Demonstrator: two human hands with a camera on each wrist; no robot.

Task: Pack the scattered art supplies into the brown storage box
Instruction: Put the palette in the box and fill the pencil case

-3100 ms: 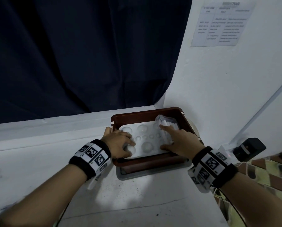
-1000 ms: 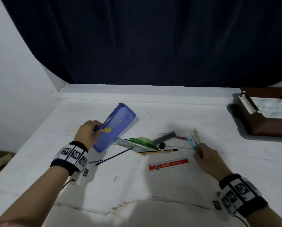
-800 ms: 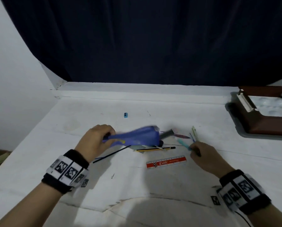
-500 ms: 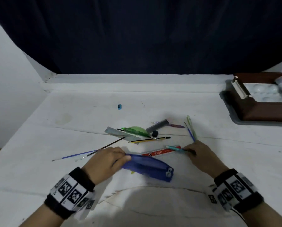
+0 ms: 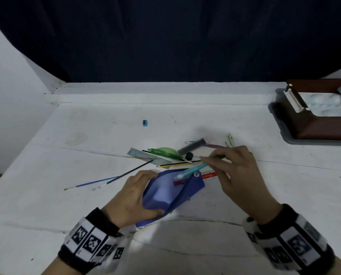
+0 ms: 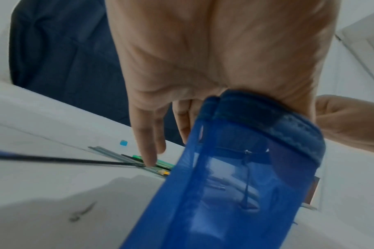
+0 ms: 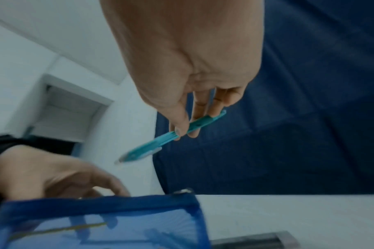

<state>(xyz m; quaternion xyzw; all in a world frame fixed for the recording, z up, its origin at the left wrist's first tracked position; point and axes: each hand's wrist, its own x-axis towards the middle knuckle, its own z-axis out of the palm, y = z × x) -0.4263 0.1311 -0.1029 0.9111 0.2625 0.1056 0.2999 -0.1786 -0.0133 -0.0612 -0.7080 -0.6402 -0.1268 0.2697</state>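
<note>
Your left hand grips the translucent blue zip pencil pouch at its open mouth, its fingers curled round the pouch's rim, holding it just above the white counter. Your right hand pinches a slim teal plastic pen between thumb and fingertips, its tip angled down at the pouch opening. Beyond the pouch lies the scatter: a red-and-white ruler partly under the pouch, a yellow-and-black pencil, a green pen across a green protractor, a grey set square, a dark grey rectangular bar and two thin paintbrushes. A small blue sharpener sits well apart. The brown storage box stands at the counter's far right, holding a white paint palette.
</note>
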